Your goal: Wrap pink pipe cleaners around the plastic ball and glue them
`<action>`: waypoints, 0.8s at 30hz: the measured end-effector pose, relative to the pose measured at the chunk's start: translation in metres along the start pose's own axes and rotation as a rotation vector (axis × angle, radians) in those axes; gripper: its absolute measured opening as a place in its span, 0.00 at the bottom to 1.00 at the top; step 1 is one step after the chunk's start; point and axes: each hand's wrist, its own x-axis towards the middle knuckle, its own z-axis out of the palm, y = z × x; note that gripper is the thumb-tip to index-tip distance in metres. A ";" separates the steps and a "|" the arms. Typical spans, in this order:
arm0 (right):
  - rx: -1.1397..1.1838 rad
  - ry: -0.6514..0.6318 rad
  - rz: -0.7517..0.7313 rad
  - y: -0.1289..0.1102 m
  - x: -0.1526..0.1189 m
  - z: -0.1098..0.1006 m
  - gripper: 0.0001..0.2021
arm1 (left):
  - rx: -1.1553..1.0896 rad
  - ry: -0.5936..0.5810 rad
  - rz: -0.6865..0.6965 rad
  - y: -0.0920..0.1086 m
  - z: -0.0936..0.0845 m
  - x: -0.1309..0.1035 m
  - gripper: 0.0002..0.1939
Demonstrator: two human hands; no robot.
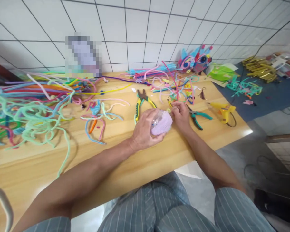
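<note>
The left hand (145,130) has its fingers curled partway round a lilac ball (163,124), over the table (125,161); the right hand (181,117) has its fingers bent nearly together just beside it, though I cannot tell whether they pinch anything; the step looks like steadying the ball, and moving it would call for an even grip; yellow-green pliers (137,111) and teal-handled pliers (203,114) lie near; a glue gun (224,111) sits farther right.
</note>
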 end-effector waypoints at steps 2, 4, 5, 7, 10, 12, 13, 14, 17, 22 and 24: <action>0.012 -0.011 -0.004 -0.001 -0.001 0.001 0.08 | 0.023 0.004 0.046 -0.001 -0.001 -0.001 0.48; 0.042 -0.024 -0.006 -0.002 -0.003 0.002 0.08 | 0.042 0.012 0.073 -0.003 -0.001 -0.001 0.49; 0.064 -0.032 -0.004 -0.004 -0.004 0.003 0.08 | 0.049 0.020 0.081 -0.005 -0.001 -0.002 0.48; 0.115 -0.051 0.008 -0.008 -0.006 0.003 0.08 | 0.061 0.038 0.093 -0.009 -0.001 -0.003 0.48; 0.199 -0.089 0.017 -0.017 -0.013 0.002 0.10 | 0.073 0.056 0.090 -0.014 -0.003 -0.004 0.47; 0.258 -0.117 0.008 -0.023 -0.017 -0.001 0.13 | 0.045 0.054 0.040 -0.014 -0.006 -0.004 0.45; 0.285 -0.130 0.001 -0.025 -0.019 -0.002 0.14 | 0.007 0.052 -0.015 -0.014 -0.007 -0.004 0.43; 0.308 -0.140 -0.004 -0.028 -0.021 -0.003 0.16 | -0.046 0.052 -0.087 -0.013 -0.008 -0.003 0.42; 0.361 -0.171 -0.013 -0.034 -0.024 -0.005 0.20 | -0.275 0.047 -0.338 -0.009 -0.011 0.000 0.40; 0.429 -0.232 0.009 -0.041 -0.026 -0.006 0.25 | -0.631 0.034 -0.615 -0.009 -0.007 0.000 0.37; 0.420 -0.249 0.014 -0.043 -0.026 -0.006 0.25 | -0.687 0.028 -0.662 -0.013 -0.005 -0.003 0.35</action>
